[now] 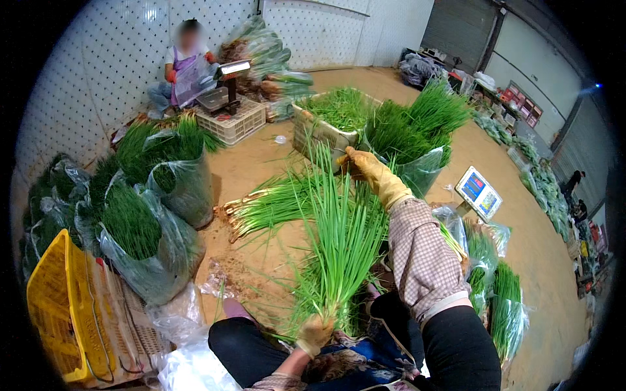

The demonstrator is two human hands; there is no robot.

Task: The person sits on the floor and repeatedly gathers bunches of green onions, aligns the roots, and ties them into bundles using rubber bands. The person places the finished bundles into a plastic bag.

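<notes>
My left hand (315,333), in a tan glove, is closed around the lower end of a bunch of green onions (337,244) above my lap. The long leaves fan out away from me over the floor. My right hand (364,166), in a yellow rubber glove, reaches forward past the leaf tips, its fingers curled near the wall of a pale plastic crate (323,139). Whether those fingers hold any leaves is hidden. Beyond the bunch, a pile of green onions (274,200) lies on the floor, white root ends to the left.
Bagged green onions (132,225) stand at left, behind a yellow plastic crate (68,313). A large bag of green onions (415,127) stands beside the pale crate. At right is a scale display (479,193). Across the floor, a person (188,73) sits behind another scale (230,88).
</notes>
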